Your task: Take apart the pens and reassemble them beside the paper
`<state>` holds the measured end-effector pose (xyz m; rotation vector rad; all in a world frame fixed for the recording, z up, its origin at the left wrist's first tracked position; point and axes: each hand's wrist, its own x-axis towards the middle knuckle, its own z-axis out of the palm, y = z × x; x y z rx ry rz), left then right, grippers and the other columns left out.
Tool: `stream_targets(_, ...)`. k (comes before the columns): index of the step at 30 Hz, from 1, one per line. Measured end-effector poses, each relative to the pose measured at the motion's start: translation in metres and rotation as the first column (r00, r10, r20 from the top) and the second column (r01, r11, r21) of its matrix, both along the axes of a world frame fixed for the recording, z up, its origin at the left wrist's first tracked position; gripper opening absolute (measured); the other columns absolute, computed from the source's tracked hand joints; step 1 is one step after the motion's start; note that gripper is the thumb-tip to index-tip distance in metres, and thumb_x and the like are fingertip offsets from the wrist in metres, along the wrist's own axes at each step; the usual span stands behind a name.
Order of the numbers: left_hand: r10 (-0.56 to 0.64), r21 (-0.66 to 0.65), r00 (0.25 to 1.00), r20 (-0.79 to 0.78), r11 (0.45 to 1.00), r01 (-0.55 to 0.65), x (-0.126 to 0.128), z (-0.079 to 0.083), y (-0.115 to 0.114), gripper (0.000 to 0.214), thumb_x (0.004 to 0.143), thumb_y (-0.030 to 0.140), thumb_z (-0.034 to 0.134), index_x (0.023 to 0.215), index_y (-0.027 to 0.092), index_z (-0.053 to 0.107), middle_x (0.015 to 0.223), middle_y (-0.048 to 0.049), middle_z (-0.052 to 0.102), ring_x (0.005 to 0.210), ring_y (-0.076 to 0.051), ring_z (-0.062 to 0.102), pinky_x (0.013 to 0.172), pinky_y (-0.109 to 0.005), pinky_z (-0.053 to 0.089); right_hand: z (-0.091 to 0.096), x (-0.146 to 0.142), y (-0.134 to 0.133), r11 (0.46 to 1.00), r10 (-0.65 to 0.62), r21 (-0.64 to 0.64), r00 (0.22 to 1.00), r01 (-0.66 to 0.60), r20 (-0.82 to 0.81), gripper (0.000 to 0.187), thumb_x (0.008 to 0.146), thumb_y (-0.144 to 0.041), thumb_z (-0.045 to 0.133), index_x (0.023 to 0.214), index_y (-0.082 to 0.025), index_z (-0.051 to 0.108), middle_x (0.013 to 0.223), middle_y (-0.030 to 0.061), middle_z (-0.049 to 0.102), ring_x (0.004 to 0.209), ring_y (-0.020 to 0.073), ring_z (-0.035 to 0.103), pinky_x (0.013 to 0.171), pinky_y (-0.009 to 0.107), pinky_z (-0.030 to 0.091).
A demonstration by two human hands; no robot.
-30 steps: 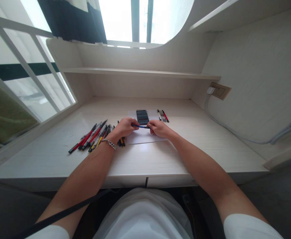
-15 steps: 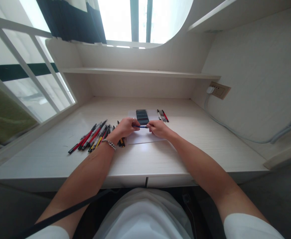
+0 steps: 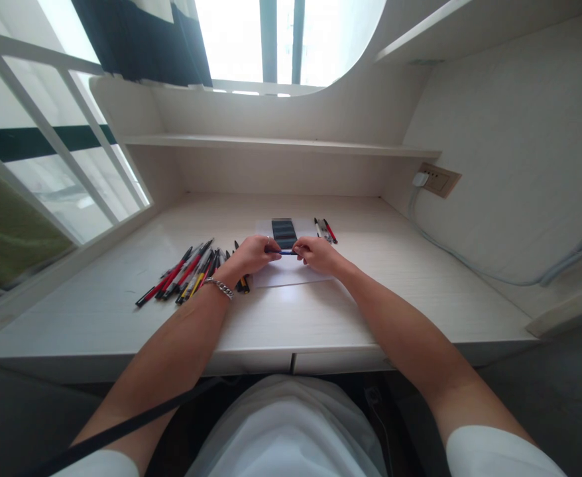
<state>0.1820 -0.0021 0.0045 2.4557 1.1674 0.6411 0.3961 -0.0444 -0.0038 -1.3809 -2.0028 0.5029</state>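
Observation:
Above a white sheet of paper, a slim blue pen lies level between my two hands. My left hand is closed around its left end, and my right hand pinches its right end. Parts of the pen are hidden by the fingers. A dark flat rectangular thing rests on the paper just beyond my hands. By my left wrist lies a pile of pens in red, black, yellow and clear, partly covered by the hand and forearm.
Several pens lie side by side beyond my right hand. A low shelf runs along the back of the white desk. On the right wall, a white plug sits in a socket, with a grey cable trailing down.
Both hands keep hold of the blue pen in nearly the same place. My right fingers have shifted very slightly; the pens on the desk stay as they were.

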Motion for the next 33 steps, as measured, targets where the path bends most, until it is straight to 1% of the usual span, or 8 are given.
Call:
stream_targets(3,0.013,-0.004,1.0,-0.007,1.0,-0.013,-0.0011,0.0017,-0.0013,0.025,0.074,0.031,0.067,0.094,0.019,0.077,0.083,-0.0041,0.074,0.073,-0.017,0.061,0.067,-0.026,0.042,-0.0003,-0.004,-0.0019,0.998,0.012,-0.055,0.999,-0.01,0.03,0.024,0.093,-0.023,0.046,0.088,-0.018,0.068,0.069,0.0008,0.068,0.063,0.0123,0.057,0.061,0.023,0.038)
stream_targets(7,0.008,-0.066,0.999,-0.048,0.998,-0.011,-0.0025,0.0027,-0.0017,0.028,0.082,0.038,0.057,0.088,0.019,0.077,0.074,-0.0034,0.072,0.067,-0.016,0.059,0.061,-0.026,0.04,-0.0003,-0.0048,-0.0024,0.999,0.005,0.042,0.998,-0.007,0.058,0.012,0.085,-0.027,0.063,0.091,-0.019,0.07,0.087,0.0034,0.071,0.077,0.0146,0.061,0.069,0.024,0.041)
stream_targets(9,0.006,-0.089,0.998,-0.057,0.996,-0.011,-0.0029,0.0025,-0.0013,0.032,0.084,0.041,0.054,0.085,0.019,0.077,0.07,-0.0033,0.071,0.063,-0.016,0.058,0.058,-0.026,0.038,-0.0004,-0.0039,-0.0022,0.997,0.003,0.072,0.999,-0.005,0.037,0.014,0.08,-0.023,0.069,0.093,-0.019,0.07,0.093,0.0042,0.071,0.083,0.0154,0.061,0.073,0.024,0.042)
stream_targets(14,-0.011,-0.033,1.0,-0.015,0.999,0.011,-0.0039,0.0011,0.0019,0.029,0.077,0.039,0.062,0.092,0.019,0.077,0.079,-0.0035,0.074,0.071,-0.017,0.061,0.065,-0.026,0.041,0.0011,-0.0039,-0.0037,0.999,0.03,-0.016,0.999,-0.03,0.027,0.013,0.084,-0.016,0.058,0.089,-0.017,0.07,0.08,0.0024,0.07,0.071,0.0127,0.059,0.066,0.023,0.04)
stream_targets(20,0.003,-0.034,0.999,0.036,0.999,-0.002,-0.0046,-0.0001,0.0052,0.027,0.072,0.036,0.067,0.091,0.019,0.077,0.081,-0.0038,0.074,0.073,-0.018,0.062,0.067,-0.027,0.042,0.0037,-0.0064,-0.0053,0.997,0.032,-0.069,0.994,-0.025,0.103,0.03,0.093,-0.025,0.046,0.073,-0.017,0.067,0.069,0.0019,0.066,0.062,0.0116,0.054,0.061,0.023,0.035)
stream_targets(25,0.011,-0.09,1.0,-0.005,0.996,-0.012,-0.003,0.003,0.0017,0.031,0.081,0.042,0.056,0.082,0.018,0.076,0.07,-0.003,0.07,0.061,-0.015,0.056,0.057,-0.026,0.037,0.0023,-0.0031,-0.0026,0.999,0.008,0.036,0.999,-0.009,0.035,0.015,0.085,-0.026,0.061,0.092,-0.018,0.071,0.079,0.0021,0.069,0.067,0.0123,0.057,0.065,0.024,0.038)
stream_targets(27,0.016,-0.092,1.0,-0.017,0.996,-0.017,-0.0027,0.0042,0.001,0.033,0.082,0.043,0.054,0.08,0.018,0.075,0.069,-0.003,0.07,0.06,-0.014,0.056,0.057,-0.026,0.036,0.0022,-0.0016,-0.0023,1.0,0.015,0.025,1.0,-0.015,0.018,0.016,0.083,-0.022,0.061,0.095,-0.018,0.071,0.078,0.0019,0.069,0.067,0.0121,0.057,0.065,0.023,0.038)
stream_targets(33,0.026,-0.077,1.0,0.006,0.997,-0.025,-0.0055,0.0049,0.0035,0.03,0.075,0.04,0.062,0.088,0.018,0.077,0.076,-0.0042,0.073,0.07,-0.017,0.061,0.063,-0.026,0.041,0.0028,-0.0023,-0.0044,0.997,0.06,-0.051,0.995,-0.056,0.073,0.025,0.089,-0.027,0.053,0.073,-0.017,0.069,0.068,0.0005,0.066,0.059,0.0104,0.054,0.06,0.023,0.034)
